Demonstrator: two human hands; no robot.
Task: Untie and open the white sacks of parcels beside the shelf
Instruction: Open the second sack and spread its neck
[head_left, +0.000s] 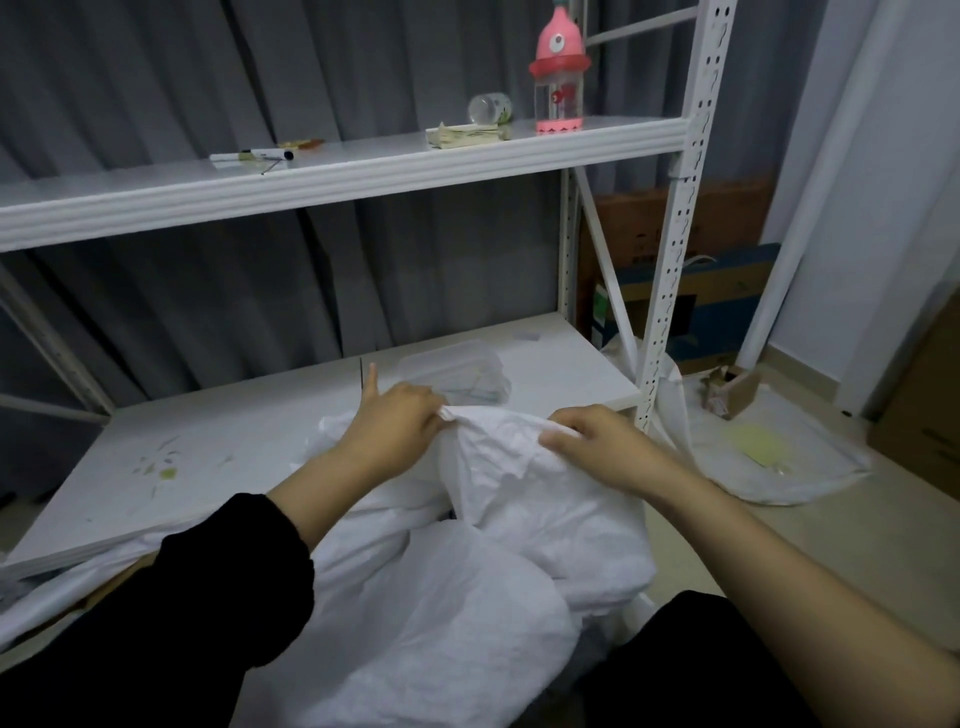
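Grey curtain hanging behind white shelf, floor level.
Left hand is pinching the bunched mouth of the white sack, which is lying against the shelf's lower board; right hand is gripping the same fold.

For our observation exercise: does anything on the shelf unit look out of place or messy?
A clear jar lies on its side on the upper shelf, beside the upright pink bottle. The lower shelf carries greenish stains.
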